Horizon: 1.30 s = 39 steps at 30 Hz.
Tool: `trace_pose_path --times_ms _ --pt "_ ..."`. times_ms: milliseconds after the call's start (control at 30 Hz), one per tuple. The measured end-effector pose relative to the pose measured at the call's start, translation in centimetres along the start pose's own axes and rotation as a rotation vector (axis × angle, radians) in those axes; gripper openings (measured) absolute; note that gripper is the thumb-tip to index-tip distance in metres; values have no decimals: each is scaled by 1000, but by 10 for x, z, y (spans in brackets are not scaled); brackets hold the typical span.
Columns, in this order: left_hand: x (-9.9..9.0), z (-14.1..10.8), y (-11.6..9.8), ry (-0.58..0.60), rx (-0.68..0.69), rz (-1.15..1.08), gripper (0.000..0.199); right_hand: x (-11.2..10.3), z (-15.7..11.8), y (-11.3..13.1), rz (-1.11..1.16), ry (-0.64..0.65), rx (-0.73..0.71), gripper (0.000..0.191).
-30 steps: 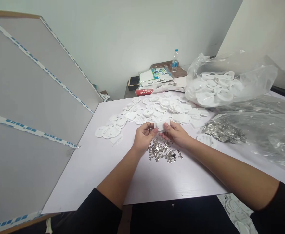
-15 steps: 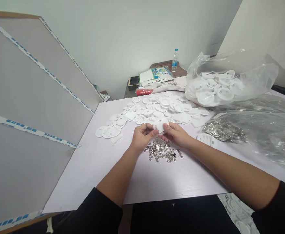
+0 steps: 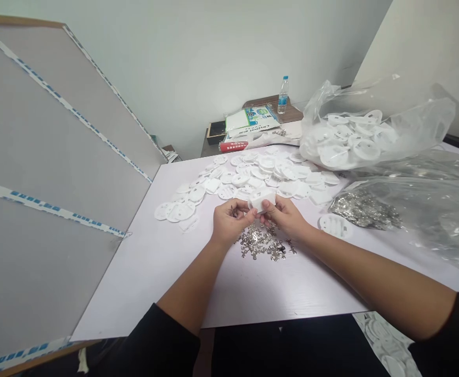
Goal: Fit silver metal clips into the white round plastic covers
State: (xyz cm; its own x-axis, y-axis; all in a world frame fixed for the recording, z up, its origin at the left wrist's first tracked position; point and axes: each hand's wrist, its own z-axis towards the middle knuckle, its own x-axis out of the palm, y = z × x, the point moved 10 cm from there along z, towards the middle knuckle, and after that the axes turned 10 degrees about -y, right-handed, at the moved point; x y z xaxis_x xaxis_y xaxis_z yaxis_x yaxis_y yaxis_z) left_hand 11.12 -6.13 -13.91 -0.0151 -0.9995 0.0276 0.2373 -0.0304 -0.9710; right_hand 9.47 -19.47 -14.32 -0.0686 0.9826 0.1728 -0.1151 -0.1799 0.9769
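Observation:
Both hands hold one white plastic piece (image 3: 261, 200) between them, just above the table. My left hand (image 3: 231, 220) pinches its left side with the thumb, and small dark metal bits show in the curled fingers of that hand. My right hand (image 3: 286, 214) grips the right side, thumb on the near face. Below the hands lies a loose heap of small shiny metal clips (image 3: 262, 243). Just beyond them, many round white plastic pieces (image 3: 241, 179) are spread in a pile.
A clear bag of white pieces (image 3: 355, 141) stands at the back right, with a bag of metal parts (image 3: 366, 209) before it. A single white piece (image 3: 333, 226) lies near that bag. A grey panel (image 3: 56, 173) borders the left; a water bottle (image 3: 283, 97) stands behind.
The white piece in my hands has tilted, so its broad near side faces me more. Both hands stay in nearly the same place, and the view has shifted slightly.

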Motion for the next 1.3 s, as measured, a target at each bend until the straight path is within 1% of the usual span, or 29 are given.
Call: trace_pose_path --times_ms 133,233,300,400,467,533,600,667,733,800,867,967,1100,1167,1300 --pt "-3 0 -2 -45 -9 34 28 -1 -4 5 -68 -53 -75 56" --pt "-6 1 -6 -61 37 108 23 -5 -4 4 -113 -87 -104 55" --pt "-5 2 -14 -46 124 170 19 -6 -2 3 -112 -64 -117 53" --pt "-1 1 -31 -6 310 256 16 -5 2 2 -89 23 -125 49" --pt "0 2 -36 -1 375 290 18 -9 5 6 -148 38 -173 41" --pt "0 4 -34 -1 355 293 23 -19 8 16 -279 -13 -284 29" --pt "-1 7 -25 4 285 283 27 -26 8 29 -424 -75 -422 24" --pt "-2 10 -14 9 191 265 27 -28 5 40 -532 -104 -553 29" --pt "-1 11 -4 20 107 247 27 -27 1 48 -585 -96 -654 40" --pt "2 10 0 42 71 210 27 -24 -3 52 -611 -82 -723 44" --pt "6 10 0 68 70 165 26 -21 -5 52 -655 -66 -750 41" --pt "9 8 -1 78 68 148 27 -17 -7 51 -717 -52 -743 39" --pt "5 9 -4 17 89 225 23 -15 -7 50 -739 -37 -734 44" --pt "4 9 -6 11 109 258 21 -15 -7 49 -768 -33 -734 45" --pt "4 7 -14 -1 193 374 21 -13 -8 48 -840 -35 -781 45"
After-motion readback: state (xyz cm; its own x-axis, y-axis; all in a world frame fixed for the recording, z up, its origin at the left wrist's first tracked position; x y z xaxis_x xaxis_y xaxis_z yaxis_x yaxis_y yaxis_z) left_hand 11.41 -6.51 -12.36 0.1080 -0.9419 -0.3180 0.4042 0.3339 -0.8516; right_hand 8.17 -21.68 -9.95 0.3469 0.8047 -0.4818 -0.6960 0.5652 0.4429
